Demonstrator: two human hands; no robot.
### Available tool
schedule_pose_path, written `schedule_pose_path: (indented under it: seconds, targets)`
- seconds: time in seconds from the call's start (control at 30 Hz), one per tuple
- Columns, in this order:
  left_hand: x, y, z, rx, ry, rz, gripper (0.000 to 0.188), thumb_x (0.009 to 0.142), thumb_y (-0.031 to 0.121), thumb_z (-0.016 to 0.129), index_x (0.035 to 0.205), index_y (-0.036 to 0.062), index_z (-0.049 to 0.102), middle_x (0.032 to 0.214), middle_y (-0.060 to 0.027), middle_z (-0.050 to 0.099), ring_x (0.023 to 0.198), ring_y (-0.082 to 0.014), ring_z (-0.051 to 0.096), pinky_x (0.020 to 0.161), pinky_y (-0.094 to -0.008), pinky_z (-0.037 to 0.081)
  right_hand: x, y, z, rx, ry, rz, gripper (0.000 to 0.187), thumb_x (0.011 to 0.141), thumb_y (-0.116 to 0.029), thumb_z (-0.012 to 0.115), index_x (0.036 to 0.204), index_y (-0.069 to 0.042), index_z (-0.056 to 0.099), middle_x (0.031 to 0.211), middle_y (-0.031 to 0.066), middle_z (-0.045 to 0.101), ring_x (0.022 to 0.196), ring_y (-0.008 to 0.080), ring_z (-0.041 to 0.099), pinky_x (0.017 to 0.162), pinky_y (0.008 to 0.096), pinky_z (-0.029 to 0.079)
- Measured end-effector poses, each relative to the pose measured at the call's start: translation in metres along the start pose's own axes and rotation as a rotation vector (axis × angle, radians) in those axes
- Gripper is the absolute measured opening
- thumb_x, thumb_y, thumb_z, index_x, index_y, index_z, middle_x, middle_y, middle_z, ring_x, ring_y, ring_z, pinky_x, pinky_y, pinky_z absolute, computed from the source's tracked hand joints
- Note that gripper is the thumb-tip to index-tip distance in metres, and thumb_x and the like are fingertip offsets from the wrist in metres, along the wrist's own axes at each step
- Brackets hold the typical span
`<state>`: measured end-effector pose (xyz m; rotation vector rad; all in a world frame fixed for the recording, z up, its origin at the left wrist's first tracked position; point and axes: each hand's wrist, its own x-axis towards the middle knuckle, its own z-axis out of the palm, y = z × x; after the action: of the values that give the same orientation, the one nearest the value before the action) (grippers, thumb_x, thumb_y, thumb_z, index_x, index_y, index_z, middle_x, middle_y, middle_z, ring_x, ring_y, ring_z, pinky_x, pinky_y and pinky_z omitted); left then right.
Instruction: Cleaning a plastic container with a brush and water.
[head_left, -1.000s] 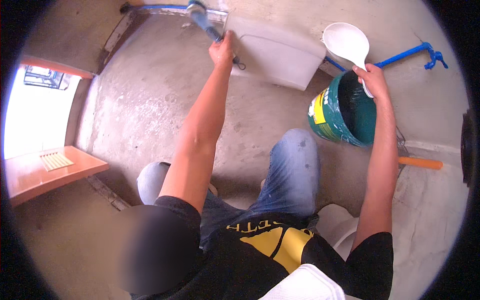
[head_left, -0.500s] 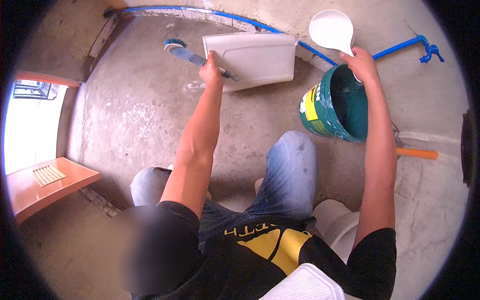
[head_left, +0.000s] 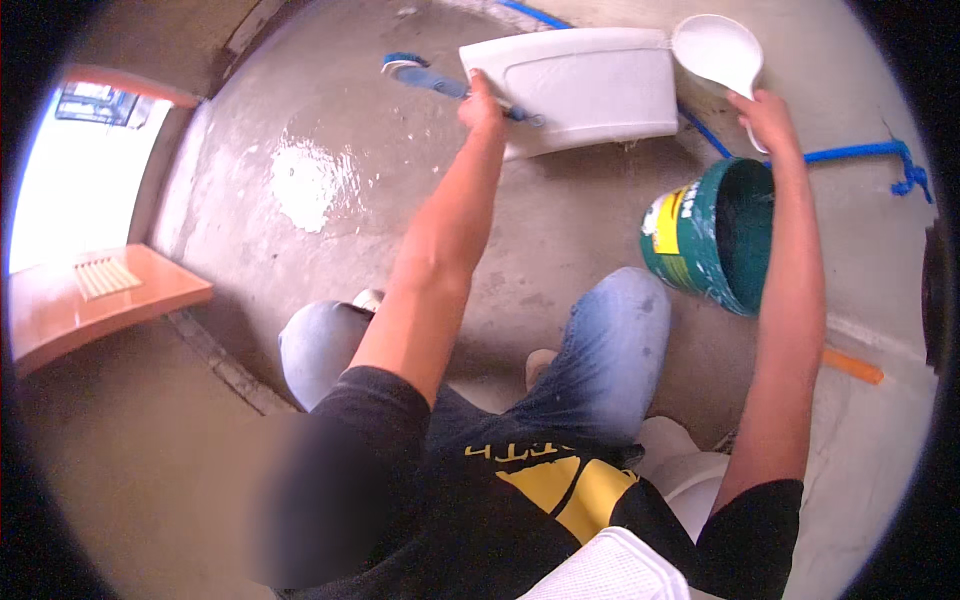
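Observation:
My left hand (head_left: 482, 105) is closed round a scrub brush (head_left: 430, 82) with blue bristles and a blue-grey handle. That same hand rests at the left edge of a white, box-like piece (head_left: 600, 85), perhaps a toilet tank, tilted above the wet floor; the handle's hooked end lies across its face. In my right hand (head_left: 770, 120) is the handle of a white dipper (head_left: 718, 50), its round bowl beside the white piece's right end. Whether the dipper holds water is not clear. Below my right hand a green bucket (head_left: 715, 235) leans with its mouth toward the right.
Blue pipe (head_left: 850, 152) runs along the wall to a blue faucet (head_left: 910, 180) at the right. An orange pipe (head_left: 852, 366) lies near the bucket. By my right hip is a white rounded fixture (head_left: 690, 470). An orange-brown door-like panel (head_left: 110, 300) stands at the left.
The view has shifted, so most things appear farther right. The dipper has come closer to the white piece's right end. A brighter wet patch shows on the floor. Both hands keep their holds.

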<state>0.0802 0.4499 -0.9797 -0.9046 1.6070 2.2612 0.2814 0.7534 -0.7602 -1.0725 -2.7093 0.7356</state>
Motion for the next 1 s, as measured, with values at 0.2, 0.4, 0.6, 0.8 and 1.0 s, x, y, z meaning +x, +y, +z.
schedule_pose_path:
  seconds: [0.2,0.4,0.6,0.8,1.0]
  targets:
    - [0.016,-0.003,-0.011,-0.112,0.004,-0.113,0.071,0.081,0.054,0.066,0.113,-0.0089,0.055,0.112,-0.0165,0.059,0.097,-0.0276,0.059,0.083,-0.0391,0.048,-0.001,0.003,-0.004,-0.118,-0.031,0.016,0.045,0.080,-0.041,0.066,0.075,0.003,0.064,0.065,0.0118,0.063,0.059,0.0211,0.059,0.059,0.0339,0.044]
    - [0.035,-0.009,-0.037,-0.191,0.001,-0.225,0.084,0.084,0.060,0.058,0.131,-0.0064,0.039,0.128,-0.0146,0.051,0.106,-0.0293,0.056,0.090,-0.0430,0.046,-0.008,-0.008,0.015,-0.285,-0.019,-0.028,0.043,0.080,-0.040,0.065,0.093,0.001,0.066,0.084,0.0180,0.067,0.078,0.0326,0.065,0.072,0.0402,0.048]
    - [0.057,-0.027,-0.062,-0.333,-0.008,-0.264,0.080,0.087,0.060,0.053,0.133,-0.0030,0.040,0.129,-0.0111,0.051,0.113,-0.0270,0.053,0.097,-0.0417,0.042,-0.015,-0.035,0.030,-0.431,0.070,-0.161,0.041,0.083,-0.038,0.062,0.101,-0.002,0.065,0.095,0.0188,0.067,0.088,0.0352,0.064,0.078,0.0417,0.048]
    - [0.090,-0.046,-0.113,-0.491,-0.044,-0.244,0.071,0.091,0.058,0.047,0.134,0.0024,0.041,0.131,-0.0083,0.051,0.116,-0.0273,0.052,0.099,-0.0402,0.041,-0.005,-0.066,0.049,-0.500,0.218,-0.357,0.041,0.083,-0.038,0.062,0.106,-0.004,0.062,0.094,0.0204,0.066,0.088,0.0388,0.064,0.077,0.0449,0.049]
    - [0.049,-0.056,-0.105,-0.354,-0.105,-0.378,0.064,0.093,0.063,0.030,0.135,0.0163,0.043,0.135,-0.0018,0.049,0.121,-0.0263,0.049,0.102,-0.0474,0.037,-0.018,-0.069,0.033,-0.549,0.378,-0.355,0.038,0.083,-0.034,0.064,0.113,-0.011,0.059,0.097,0.0200,0.066,0.088,0.0409,0.063,0.076,0.0482,0.050]
